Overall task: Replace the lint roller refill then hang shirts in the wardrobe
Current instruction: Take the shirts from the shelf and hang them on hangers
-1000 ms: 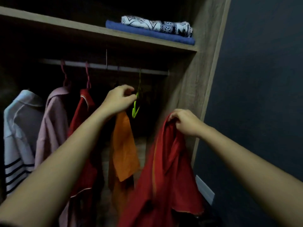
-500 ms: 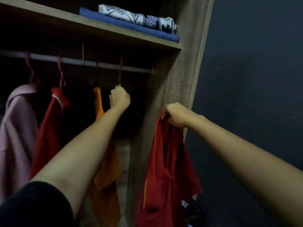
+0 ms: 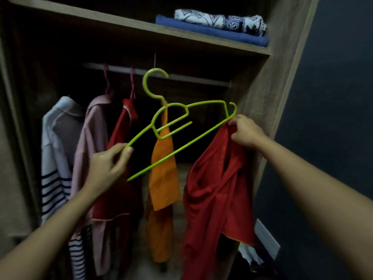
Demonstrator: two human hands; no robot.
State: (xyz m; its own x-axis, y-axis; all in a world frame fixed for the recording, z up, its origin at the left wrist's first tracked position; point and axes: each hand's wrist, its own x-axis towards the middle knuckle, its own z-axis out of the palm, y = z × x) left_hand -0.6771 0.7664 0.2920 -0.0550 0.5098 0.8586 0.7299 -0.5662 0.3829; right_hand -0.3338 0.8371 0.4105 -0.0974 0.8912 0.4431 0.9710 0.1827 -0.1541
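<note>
The left hand (image 3: 109,164) pinches one end of the light, stiff green plastic hanger (image 3: 177,126), off the rail. The right hand (image 3: 245,131) grips the limp red shirt (image 3: 218,190) by its collar, probably the best hold.

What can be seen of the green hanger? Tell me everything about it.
The green hanger looks like thin, glossy lime plastic, with a curved hook on top, two sloping arms, a straight bottom bar and an inner loop. It is bare and off the rail, tilted with its left end low. The left hand pinches its left end; the right hand, also gripping the red shirt, meets its right end.
</note>
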